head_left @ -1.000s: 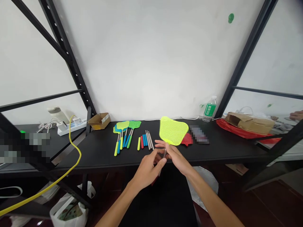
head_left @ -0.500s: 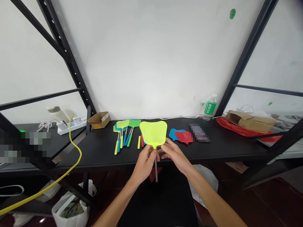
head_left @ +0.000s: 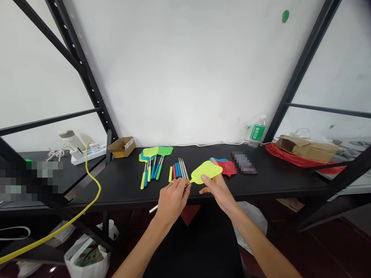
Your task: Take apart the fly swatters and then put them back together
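Note:
My left hand (head_left: 173, 199) is closed around the metal rod (head_left: 153, 209) of a fly swatter, whose lower end sticks out to the left below the wrist. A yellow mesh swatter head (head_left: 204, 170) sits at the rod's upper end, tilted to the right. My right hand (head_left: 218, 189) pinches this head, thumb on the front and fingers partly hidden behind. Just beyond my left hand lie loose coloured grips (head_left: 174, 172) and bare metal rods (head_left: 183, 168). Behind my right hand are a red swatter head (head_left: 228, 168) and a partly covered blue one (head_left: 218, 159).
Several swatters with grips (head_left: 152, 162) lie on the black table (head_left: 121, 189) at left, beside an open cardboard box (head_left: 121, 147). A blurred dark object (head_left: 244, 162) and a water bottle (head_left: 257, 132) are at right. Black shelf posts flank the table; a yellow cable (head_left: 94, 197) crosses the left.
The yellow head has turned from upright to leaning right, and the rod now points lower left. My right hand has moved from the rod's top onto the head.

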Motion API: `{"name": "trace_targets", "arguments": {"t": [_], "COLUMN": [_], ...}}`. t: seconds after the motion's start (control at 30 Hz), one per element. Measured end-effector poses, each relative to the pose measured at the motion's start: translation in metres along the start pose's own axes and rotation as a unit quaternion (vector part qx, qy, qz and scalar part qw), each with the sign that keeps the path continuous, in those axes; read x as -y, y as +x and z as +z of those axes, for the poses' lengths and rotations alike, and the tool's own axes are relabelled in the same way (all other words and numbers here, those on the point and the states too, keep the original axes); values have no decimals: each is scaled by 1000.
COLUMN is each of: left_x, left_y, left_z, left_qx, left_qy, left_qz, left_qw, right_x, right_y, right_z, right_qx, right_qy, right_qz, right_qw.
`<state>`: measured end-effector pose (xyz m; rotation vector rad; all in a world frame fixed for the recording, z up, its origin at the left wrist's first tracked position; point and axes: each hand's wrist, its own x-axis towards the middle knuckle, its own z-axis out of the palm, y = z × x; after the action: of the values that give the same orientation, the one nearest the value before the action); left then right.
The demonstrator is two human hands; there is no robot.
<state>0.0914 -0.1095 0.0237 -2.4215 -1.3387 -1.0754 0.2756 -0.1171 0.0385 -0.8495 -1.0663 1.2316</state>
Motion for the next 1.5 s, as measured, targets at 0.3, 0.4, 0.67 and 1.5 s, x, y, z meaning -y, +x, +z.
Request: {"name": "trace_targets", "arguments": {"t": [0.3, 0.4, 0.67, 1.5], "left_x": [-4, -8, -14, 0], "left_y": [0, 3, 12, 15], "left_z": [-1, -5, -13, -6], "left_qx": [32, 37, 159, 110], "left_qy": [-115, -178, -446, -590], "left_qz": [-51, -87, -206, -352], "left_qw": [991, 979, 857, 718], "right_x": [-2, 0, 1, 36], "right_y": [6, 9, 21, 39], "right_z": [-3, -5, -16, -125], "right_qx": [-6, 6, 17, -144], "right_qy": [68, 88, 113, -589], "right_qz": [8, -10, -46, -35], "right_qw": [998, 996, 992, 794]}}
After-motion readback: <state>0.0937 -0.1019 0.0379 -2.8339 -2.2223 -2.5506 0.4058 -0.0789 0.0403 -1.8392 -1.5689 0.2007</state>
